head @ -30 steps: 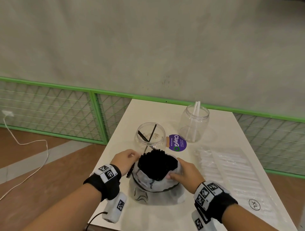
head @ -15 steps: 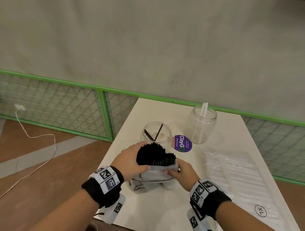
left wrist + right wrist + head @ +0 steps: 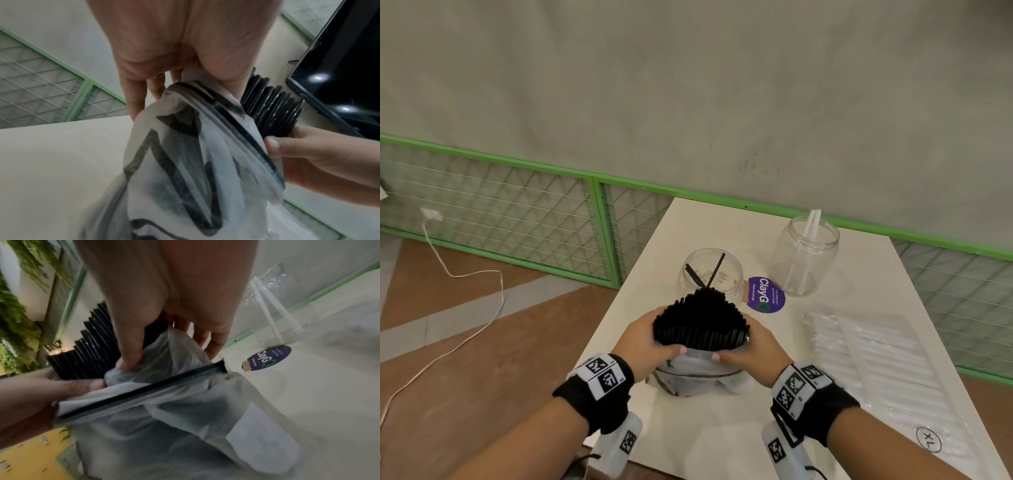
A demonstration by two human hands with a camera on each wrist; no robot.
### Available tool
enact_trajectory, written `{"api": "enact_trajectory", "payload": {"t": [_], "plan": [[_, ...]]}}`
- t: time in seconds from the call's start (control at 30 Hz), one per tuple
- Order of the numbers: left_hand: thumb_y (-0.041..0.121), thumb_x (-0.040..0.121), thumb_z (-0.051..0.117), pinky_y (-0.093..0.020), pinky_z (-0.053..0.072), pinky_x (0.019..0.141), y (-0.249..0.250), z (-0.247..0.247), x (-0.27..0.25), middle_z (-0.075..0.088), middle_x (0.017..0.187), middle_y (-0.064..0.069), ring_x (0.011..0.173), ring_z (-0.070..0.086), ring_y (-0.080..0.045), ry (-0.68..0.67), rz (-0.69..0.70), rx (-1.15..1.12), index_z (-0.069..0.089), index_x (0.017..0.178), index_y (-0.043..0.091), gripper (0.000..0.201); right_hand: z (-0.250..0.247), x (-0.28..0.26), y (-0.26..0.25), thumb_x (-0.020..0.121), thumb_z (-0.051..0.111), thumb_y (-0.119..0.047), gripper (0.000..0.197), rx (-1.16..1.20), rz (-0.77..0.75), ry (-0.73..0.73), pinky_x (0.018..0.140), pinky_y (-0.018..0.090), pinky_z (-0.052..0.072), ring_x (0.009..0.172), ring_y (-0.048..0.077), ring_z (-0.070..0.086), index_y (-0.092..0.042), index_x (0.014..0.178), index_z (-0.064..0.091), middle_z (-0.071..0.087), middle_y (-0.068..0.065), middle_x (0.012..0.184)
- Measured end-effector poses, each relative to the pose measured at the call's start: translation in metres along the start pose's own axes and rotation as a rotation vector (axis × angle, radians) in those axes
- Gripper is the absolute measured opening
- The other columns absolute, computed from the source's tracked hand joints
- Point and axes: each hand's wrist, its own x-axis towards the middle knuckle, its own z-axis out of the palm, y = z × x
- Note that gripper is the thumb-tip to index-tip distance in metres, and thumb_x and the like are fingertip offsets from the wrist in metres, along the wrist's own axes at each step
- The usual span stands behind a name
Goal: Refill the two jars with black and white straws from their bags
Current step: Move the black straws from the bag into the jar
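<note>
A thick bundle of black straws [image 3: 702, 320] stands upright, half out of a translucent bag [image 3: 698, 371] on the white table [image 3: 722, 438]. My left hand [image 3: 650, 337] wraps the bare straws from the left, its thumb on the bag's rim. My right hand [image 3: 751, 349] pinches the bag's rim on the right, just under the exposed straws. Behind the bundle is a clear jar [image 3: 712, 274] holding two black straws. A taller clear jar [image 3: 808, 253] with two white straws is at the back right. The wrist views show the bag [image 3: 195, 162] [image 3: 174, 418] crumpled below the straws [image 3: 271, 110] [image 3: 92, 350].
A flat clear bag of white straws [image 3: 876, 363] lies along the table's right side. A purple ClayGo sticker [image 3: 765, 294] is between the jars. A green-framed mesh fence [image 3: 599, 233] and a grey wall run behind the table. A white cable [image 3: 448, 270] trails on the floor at left.
The bag's rim has slid down the bundle, so more of the black straws is bare. My left hand moved from the bag's side to around the straws.
</note>
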Motion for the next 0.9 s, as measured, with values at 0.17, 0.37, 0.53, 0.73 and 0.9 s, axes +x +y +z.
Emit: {"api": "enact_trajectory", "payload": {"t": [0.17,0.37,0.53,0.73,0.9], "plan": [[0.017,0.072,0.078,-0.005,0.042,0.077,0.006,-0.019,0.003,0.065,0.100,0.015,0.095,0.058,0.004,0.150,0.031,-0.069,0.058,0.112,0.027,0.045,0.009,0.010,-0.009,0.066,0.084,-0.022,0.052,0.027,-0.055,0.113,0.082,0.016,0.043,0.100,0.001,0.057,-0.024,0.110,0.057,0.063,-0.009,0.105],[0.029,0.064,0.083,-0.028,0.032,0.103,-0.004,-0.033,0.000,0.043,0.132,0.010,0.124,0.039,-0.009,0.070,-0.012,0.084,0.028,0.140,0.034,0.094,0.021,0.017,-0.019,0.071,0.081,-0.022,0.045,0.017,-0.050,0.050,0.073,0.002,0.040,0.092,-0.006,0.054,-0.042,0.097,0.050,0.058,-0.021,0.098],[0.068,0.059,0.066,-0.046,0.006,0.114,0.016,-0.040,-0.003,0.006,0.154,0.017,0.142,-0.001,-0.007,0.109,0.196,0.454,0.003,0.142,0.048,0.106,0.028,0.020,-0.025,0.064,0.077,-0.032,0.035,-0.003,-0.090,0.097,0.077,0.025,0.049,0.089,0.014,0.060,-0.038,0.086,0.051,0.062,0.002,0.094],[0.080,0.064,0.044,-0.062,-0.002,0.110,0.025,-0.021,0.014,0.013,0.154,0.017,0.144,0.004,-0.017,-0.025,0.393,0.850,0.022,0.137,0.052,0.082,0.032,0.026,-0.031,0.056,0.074,-0.044,0.030,-0.043,-0.110,0.025,0.081,0.039,0.050,0.089,0.024,0.058,-0.037,0.077,0.054,0.056,0.007,0.095],[0.060,0.074,0.044,-0.045,0.044,0.092,0.016,-0.017,0.018,0.044,0.136,0.016,0.125,0.041,-0.014,0.118,0.390,0.742,0.046,0.122,0.044,0.050,0.019,0.025,-0.034,0.060,0.079,-0.028,0.037,0.120,-0.111,0.131,0.079,0.033,0.048,0.087,0.020,0.056,-0.024,0.085,0.051,0.056,0.015,0.098]]}}
